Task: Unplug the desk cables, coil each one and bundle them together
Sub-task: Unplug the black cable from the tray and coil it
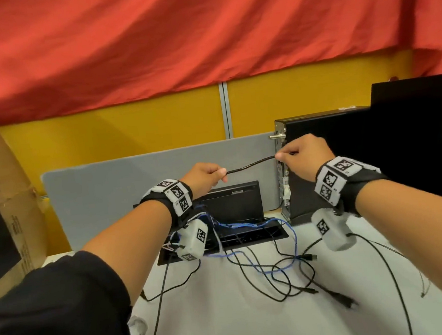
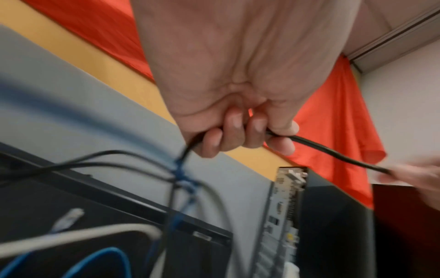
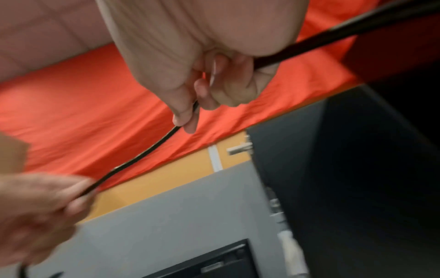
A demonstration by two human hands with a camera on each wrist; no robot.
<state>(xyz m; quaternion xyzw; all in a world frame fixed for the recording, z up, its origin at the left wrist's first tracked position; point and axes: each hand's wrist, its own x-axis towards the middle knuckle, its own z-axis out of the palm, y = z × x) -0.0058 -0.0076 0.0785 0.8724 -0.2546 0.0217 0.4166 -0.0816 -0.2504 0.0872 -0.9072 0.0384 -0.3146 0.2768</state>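
A thick black cable (image 1: 251, 163) stretches in the air between both hands, above the desk. My left hand (image 1: 207, 178) grips one part of it with curled fingers (image 2: 234, 129). My right hand (image 1: 299, 156) pinches it farther along, beside the rear panel of a black computer tower (image 1: 323, 162). In the right wrist view the black cable (image 3: 142, 156) runs from my fingers (image 3: 188, 116) down to the other hand, and on past my palm to the upper right. Several loose black cables (image 1: 280, 278) and a blue cable (image 1: 294, 244) lie tangled on the white desk (image 1: 231, 330).
An open black cable box (image 1: 235, 206) is set in the desk behind the tangle. A grey divider panel (image 1: 121, 188) stands behind it. A cardboard box (image 1: 1, 190) is at the left, a dark monitor (image 1: 423, 132) at the right. Red cloth hangs above.
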